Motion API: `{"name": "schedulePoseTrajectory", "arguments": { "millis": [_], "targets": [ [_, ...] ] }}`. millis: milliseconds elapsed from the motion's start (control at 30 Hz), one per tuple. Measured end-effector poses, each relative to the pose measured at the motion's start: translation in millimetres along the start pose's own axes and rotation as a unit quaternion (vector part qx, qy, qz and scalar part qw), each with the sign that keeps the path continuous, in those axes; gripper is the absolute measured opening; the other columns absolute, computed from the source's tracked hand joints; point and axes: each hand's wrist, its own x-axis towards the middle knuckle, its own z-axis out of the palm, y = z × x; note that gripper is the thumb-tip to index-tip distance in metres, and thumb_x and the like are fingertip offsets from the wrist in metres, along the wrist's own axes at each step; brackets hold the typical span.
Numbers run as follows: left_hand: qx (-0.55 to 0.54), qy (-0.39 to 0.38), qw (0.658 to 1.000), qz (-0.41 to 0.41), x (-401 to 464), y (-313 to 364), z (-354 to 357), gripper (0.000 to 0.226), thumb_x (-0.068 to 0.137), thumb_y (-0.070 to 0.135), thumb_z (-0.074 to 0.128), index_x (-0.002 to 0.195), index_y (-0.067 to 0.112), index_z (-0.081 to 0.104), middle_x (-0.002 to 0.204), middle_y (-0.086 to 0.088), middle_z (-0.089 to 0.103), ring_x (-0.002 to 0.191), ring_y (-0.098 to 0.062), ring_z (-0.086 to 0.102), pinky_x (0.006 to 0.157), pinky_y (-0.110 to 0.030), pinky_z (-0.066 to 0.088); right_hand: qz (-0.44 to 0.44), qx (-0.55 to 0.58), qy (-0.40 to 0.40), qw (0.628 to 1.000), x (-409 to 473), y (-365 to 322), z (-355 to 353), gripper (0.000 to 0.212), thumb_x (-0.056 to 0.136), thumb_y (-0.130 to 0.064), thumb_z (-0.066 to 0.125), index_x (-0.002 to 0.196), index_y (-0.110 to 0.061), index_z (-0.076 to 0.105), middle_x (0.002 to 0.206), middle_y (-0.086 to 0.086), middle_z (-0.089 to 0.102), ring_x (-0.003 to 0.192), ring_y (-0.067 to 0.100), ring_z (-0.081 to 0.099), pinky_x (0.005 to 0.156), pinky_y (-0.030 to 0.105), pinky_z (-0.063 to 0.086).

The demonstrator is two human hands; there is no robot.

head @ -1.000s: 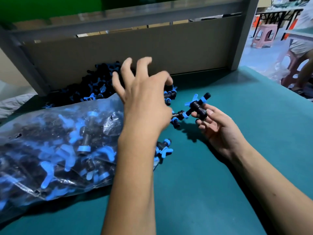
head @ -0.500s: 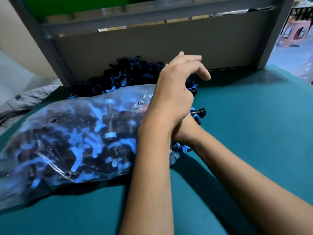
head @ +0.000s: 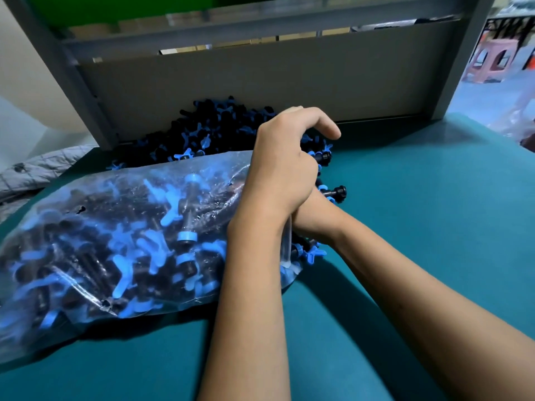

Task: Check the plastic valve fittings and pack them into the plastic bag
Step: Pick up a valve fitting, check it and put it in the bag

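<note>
Gripping the plastic bag mouth, left hand covers right hand.

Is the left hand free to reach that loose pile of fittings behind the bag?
Probably yes: the left hand sits at the bag's mouth, right beside the pile, nothing between.

You have a single view, from the camera on your head, looking forward and down across the teal table from close above your forearms. Its wide angle bends the grey frame at the far edge and stretches the near table edge. Your left hand sits near the middle of the picture, the plastic bag fills the lower left, and a pink stool shows at the upper right.
</note>
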Motion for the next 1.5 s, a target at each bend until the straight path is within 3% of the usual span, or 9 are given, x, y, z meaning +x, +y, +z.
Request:
{"name": "schedulePoseTrajectory", "arguments": {
  "millis": [67,167,267,400,567,733,900,1033,1500],
  "targets": [
    [0.007,0.004,1.0,-0.015,0,0,-1,0.068,0.054,-0.016,0.034,0.094,0.019,0.076,0.111,0.004,0.071,0.114,-0.01,0.061,0.091,-0.007,0.041,0.017,0.027,0.064,0.997,0,8,-9,0.035,0.08,0.01,0.05,0.071,-0.017,0.069,0.068,0.002,0.067,0.07,0.0,0.055,0.059,0.033,0.055],
    [0.03,0.0,0.999,-0.015,0,6,0,0.057,0.061,-0.013,0.042,0.094,0.02,0.076,0.105,0.006,0.072,0.108,-0.01,0.062,0.094,-0.02,0.046,0.032,-0.085,0.17,0.981,1,47,-35,0.049,0.076,0.01,0.05,0.065,-0.034,0.066,0.066,-0.02,0.065,0.07,-0.003,0.059,0.065,0.016,0.04],
    [0.03,0.03,0.999,0.013,2,17,10,0.048,0.066,-0.012,0.048,0.092,0.017,0.076,0.1,0.003,0.072,0.101,-0.013,0.063,0.091,-0.025,0.047,0.111,-0.338,0.119,0.927,-3,90,-61,0.027,0.081,0.006,0.059,0.095,-0.013,0.073,0.098,0.008,0.067,0.096,0.035,0.053,0.08,0.028,0.031],
    [-0.024,0.059,0.998,0.021,0,29,35,0.044,0.066,-0.013,0.049,0.087,0.014,0.075,0.095,0.001,0.071,0.088,-0.011,0.061,0.081,-0.026,0.049,0.08,-0.335,0.131,0.93,-26,102,-70,0.014,0.074,0.009,0.068,0.079,-0.004,0.066,0.077,0.016,0.066,0.08,0.038,0.063,0.065,0.03,0.034],
    [-0.059,0.011,0.995,-0.075,-5,13,63,0.045,0.072,-0.011,0.05,0.099,0.016,0.073,0.104,0.0,0.071,0.097,-0.013,0.063,0.091,-0.028,0.051,0.128,-0.02,0.254,0.959,-49,101,-76,0.027,0.091,-0.006,0.067,0.072,-0.025,0.061,0.058,-0.01,0.064,0.057,-0.006,0.058,0.058,0.008,0.041],
    [-0.016,-0.041,0.972,-0.23,-10,-26,79,0.034,0.092,0.014,0.068,0.125,0.021,0.062,0.119,-0.002,0.063,0.109,-0.022,0.062,0.09,-0.028,0.046,0.205,0.522,0.246,0.791,-62,95,-85,0.018,0.102,-0.018,0.052,0.108,-0.005,0.063,0.093,0.02,0.074,0.066,0.015,0.065,0.062,0.02,0.056],
    [-0.191,-0.009,0.935,-0.297,-19,-33,88,0.015,0.09,0.004,0.073,0.082,0.017,0.071,0.076,-0.007,0.071,0.075,-0.028,0.072,0.088,-0.053,0.061,0.164,0.479,0.165,0.847,-66,99,-82,0.016,0.102,-0.024,0.051,0.11,-0.019,0.063,0.105,0.022,0.073,0.069,0.018,0.065,0.061,0.021,0.054],
    [-0.239,-0.009,0.915,-0.324,-21,-34,87,0.019,0.091,-0.002,0.069,0.084,0.015,0.072,0.082,-0.01,0.072,0.079,-0.03,0.075,0.089,-0.043,0.062,0.127,0.414,0.164,0.886,-66,101,-81,0.024,0.1,-0.028,0.058,0.121,-0.022,0.067,0.112,0.016,0.072,0.093,0.023,0.069,0.073,0.029,0.054],
    [-0.25,0.009,0.921,-0.297,-21,-39,74,0.02,0.08,-0.005,0.081,0.089,0.012,0.076,0.088,-0.009,0.074,0.08,-0.014,0.067,0.085,-0.03,0.059,0.137,0.422,0.308,0.841,-64,103,-74,0.017,0.089,-0.031,0.074,0.098,-0.016,0.076,0.101,0.007,0.072,0.098,0.018,0.067,0.087,0.032,0.052]
  ]
}}
